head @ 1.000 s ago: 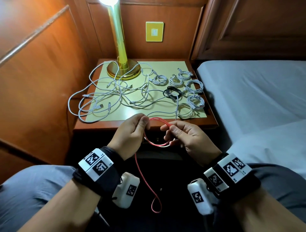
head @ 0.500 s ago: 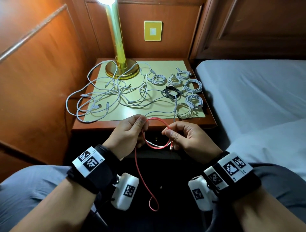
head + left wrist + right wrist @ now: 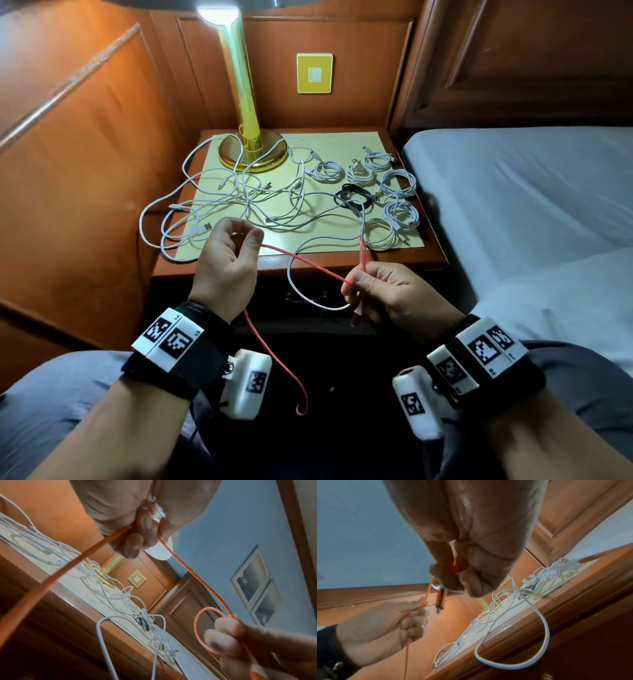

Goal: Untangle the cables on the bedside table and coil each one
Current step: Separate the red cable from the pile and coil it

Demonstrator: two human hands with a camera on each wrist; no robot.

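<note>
A red cable (image 3: 308, 262) runs taut between my two hands in front of the bedside table (image 3: 342, 262). My left hand (image 3: 251, 238) pinches it at the left, and its tail hangs down past my wrist to a hooked end (image 3: 301, 409). My right hand (image 3: 352, 284) pinches a small loop of the red cable (image 3: 199, 626) together with its orange plug (image 3: 440, 599). A tangle of white cables (image 3: 236, 202) covers the left of the yellow mat. Several coiled white cables (image 3: 399, 181) and one black coil (image 3: 354, 197) lie at the right.
A gold lamp (image 3: 251, 154) stands at the back of the table with white cable around its base. One white cable loop (image 3: 318, 303) hangs over the table's front edge near my right hand. A bed (image 3: 531, 192) is at the right, wood panelling at the left.
My left hand has moved up and to the left, drawing the red cable out straight. The loop held between both hands is now a small one in my right hand.
</note>
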